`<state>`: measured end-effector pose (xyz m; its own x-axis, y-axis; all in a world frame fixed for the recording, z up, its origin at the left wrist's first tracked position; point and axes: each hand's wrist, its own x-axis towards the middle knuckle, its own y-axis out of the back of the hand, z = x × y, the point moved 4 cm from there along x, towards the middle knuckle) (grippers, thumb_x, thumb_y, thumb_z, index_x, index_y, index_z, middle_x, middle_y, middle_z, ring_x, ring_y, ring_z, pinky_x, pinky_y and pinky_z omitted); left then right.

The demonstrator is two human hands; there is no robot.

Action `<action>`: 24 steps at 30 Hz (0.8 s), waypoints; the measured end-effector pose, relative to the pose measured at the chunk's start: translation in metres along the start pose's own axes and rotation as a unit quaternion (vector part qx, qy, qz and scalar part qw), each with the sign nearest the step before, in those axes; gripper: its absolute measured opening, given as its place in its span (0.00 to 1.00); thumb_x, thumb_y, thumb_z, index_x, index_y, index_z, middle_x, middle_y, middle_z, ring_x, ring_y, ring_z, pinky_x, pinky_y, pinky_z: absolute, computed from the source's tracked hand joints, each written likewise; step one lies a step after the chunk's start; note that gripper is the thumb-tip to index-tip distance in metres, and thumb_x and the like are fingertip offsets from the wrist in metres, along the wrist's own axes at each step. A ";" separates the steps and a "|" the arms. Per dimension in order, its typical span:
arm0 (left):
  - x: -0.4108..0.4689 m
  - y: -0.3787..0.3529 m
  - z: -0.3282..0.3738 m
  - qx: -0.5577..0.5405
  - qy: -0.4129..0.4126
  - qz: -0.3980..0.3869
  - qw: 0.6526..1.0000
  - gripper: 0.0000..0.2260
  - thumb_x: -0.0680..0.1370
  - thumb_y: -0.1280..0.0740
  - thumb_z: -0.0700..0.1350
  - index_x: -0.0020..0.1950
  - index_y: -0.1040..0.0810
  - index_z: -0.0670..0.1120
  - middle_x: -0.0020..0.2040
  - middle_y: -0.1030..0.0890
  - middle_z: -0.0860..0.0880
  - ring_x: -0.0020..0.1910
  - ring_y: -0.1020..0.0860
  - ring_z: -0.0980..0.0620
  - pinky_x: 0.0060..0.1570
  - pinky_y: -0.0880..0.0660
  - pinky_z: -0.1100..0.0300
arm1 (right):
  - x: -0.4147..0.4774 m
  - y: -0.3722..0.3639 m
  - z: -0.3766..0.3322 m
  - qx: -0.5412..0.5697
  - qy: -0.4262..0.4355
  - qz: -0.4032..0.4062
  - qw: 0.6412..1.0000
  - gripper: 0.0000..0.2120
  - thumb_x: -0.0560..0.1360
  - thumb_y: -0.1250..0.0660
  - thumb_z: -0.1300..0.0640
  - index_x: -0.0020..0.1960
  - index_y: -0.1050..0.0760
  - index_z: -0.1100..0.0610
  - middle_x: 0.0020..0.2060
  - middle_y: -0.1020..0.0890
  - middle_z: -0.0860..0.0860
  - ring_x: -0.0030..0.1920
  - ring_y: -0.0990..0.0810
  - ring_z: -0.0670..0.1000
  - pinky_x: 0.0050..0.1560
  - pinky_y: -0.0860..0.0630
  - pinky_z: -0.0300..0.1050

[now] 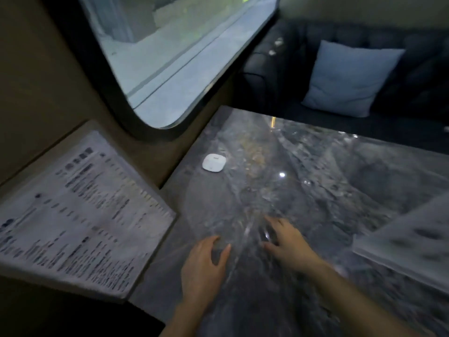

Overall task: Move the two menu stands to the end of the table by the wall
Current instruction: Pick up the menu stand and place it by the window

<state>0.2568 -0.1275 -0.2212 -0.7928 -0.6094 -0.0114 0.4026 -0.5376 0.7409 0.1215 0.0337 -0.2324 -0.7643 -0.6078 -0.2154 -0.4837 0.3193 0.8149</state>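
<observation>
In the head view, a left hand [206, 261] and a right hand [289, 242] are seen at lower centre, fingers spread and empty over the dark marble table [315, 181]. One menu stand [80, 215] is seen at the left edge, another menu stand [408, 242] blurred at the right edge. A small white device [214, 162] lies at centre.

— Where are the person's hands?
— Both reach forward, bare forearms side by side. The left hand [204, 261] is palm-down, fingers loosely curled, thumb apart.
— And the other?
— The right hand [289, 242] is spread, fingers splayed forward, holding nothing. Both are somewhat blurred.
</observation>
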 end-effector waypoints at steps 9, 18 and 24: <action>-0.008 -0.076 0.105 -0.052 -0.160 -0.145 0.975 0.12 0.72 0.30 0.47 0.53 0.21 0.44 0.52 0.18 0.44 0.54 0.22 0.45 0.54 0.31 0.60 | -0.122 0.052 0.115 0.054 -0.199 0.129 0.970 0.29 0.72 0.33 0.50 0.69 0.37 0.57 0.67 0.31 0.58 0.67 0.33 0.55 0.66 0.35 0.46; -0.029 -0.136 0.187 -0.086 -0.221 -0.231 0.944 0.15 0.73 0.31 0.48 0.57 0.24 0.42 0.56 0.19 0.43 0.56 0.23 0.45 0.57 0.27 0.53 | -0.224 0.094 0.197 0.133 -0.331 0.228 0.906 0.16 0.72 0.33 0.61 0.58 0.26 0.62 0.58 0.23 0.62 0.59 0.25 0.60 0.58 0.28 0.53; -0.033 -0.163 0.228 -0.106 -0.220 -0.245 0.938 0.17 0.74 0.34 0.52 0.59 0.26 0.47 0.56 0.21 0.48 0.56 0.24 0.49 0.55 0.27 0.54 | -0.250 0.125 0.231 0.193 -0.396 0.334 0.833 0.24 0.72 0.32 0.57 0.64 0.33 0.64 0.58 0.25 0.63 0.57 0.25 0.61 0.55 0.29 0.51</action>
<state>0.1128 0.1129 -0.1889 -0.9999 0.0155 -0.0035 -0.0147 -0.8223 0.5689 0.1535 0.3939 -0.2010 -0.8862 0.4205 -0.1943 0.1783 0.6968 0.6947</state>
